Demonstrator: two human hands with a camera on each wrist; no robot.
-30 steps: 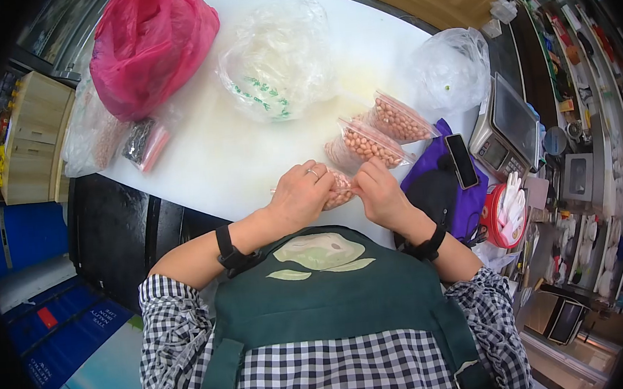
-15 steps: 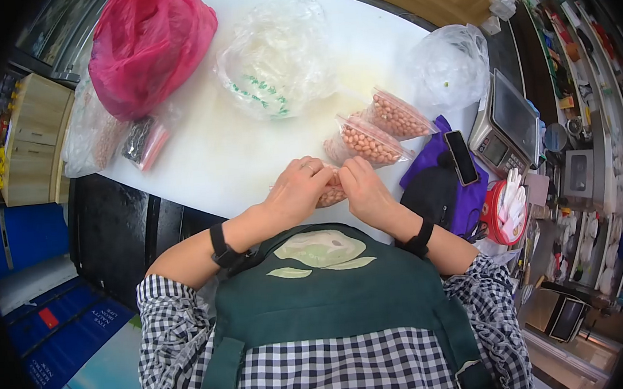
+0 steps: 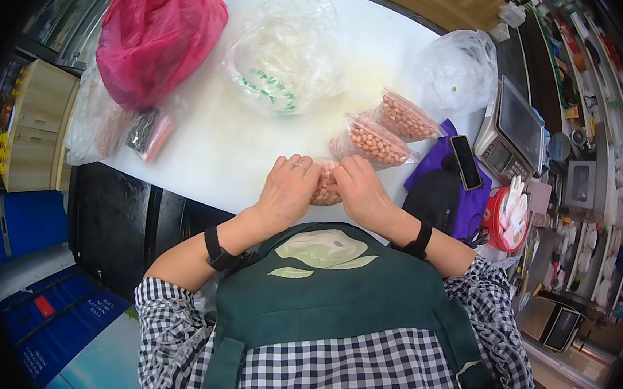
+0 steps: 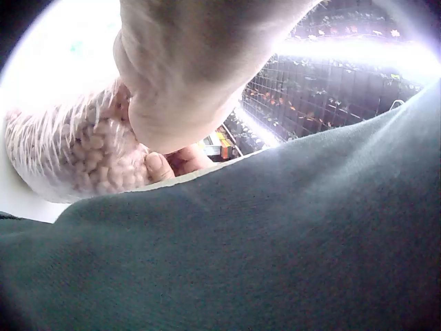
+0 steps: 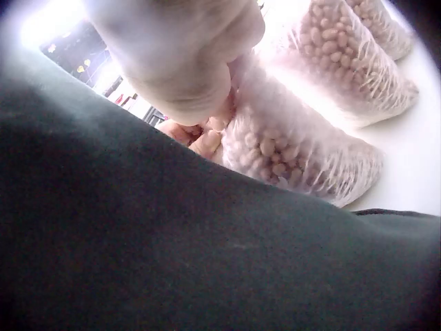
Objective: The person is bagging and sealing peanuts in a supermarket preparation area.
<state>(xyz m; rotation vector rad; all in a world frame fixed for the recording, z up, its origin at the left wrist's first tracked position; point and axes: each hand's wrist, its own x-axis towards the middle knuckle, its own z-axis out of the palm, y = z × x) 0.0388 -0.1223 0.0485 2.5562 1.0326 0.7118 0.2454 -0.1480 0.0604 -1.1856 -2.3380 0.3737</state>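
A clear zip bag of pinkish peanuts (image 3: 325, 191) stands at the table's near edge, close to the apron. My left hand (image 3: 287, 190), with a ring on one finger, grips its top edge from the left. From the right, my right hand (image 3: 362, 190) pinches the same edge, fingertips close to the left ones. The bag's wrinkled plastic and peanuts (image 4: 89, 155) show beside the left palm in the left wrist view. Beyond the right hand, two more filled peanut bags, a nearer one (image 3: 375, 145) and a farther one (image 3: 406, 117), lean side by side on the table.
A crumpled clear bag (image 3: 282, 58) lies mid-table and a big pink plastic bag (image 3: 157, 46) at the far left. Another clear bag (image 3: 455, 70), a scale (image 3: 509, 135), a phone (image 3: 465, 163) on purple cloth and a red tin (image 3: 503, 234) with gloves line the right.
The right hand has slid left along the top of the bag, coming nearer the left hand. The left hand keeps its grip, moving slightly left.
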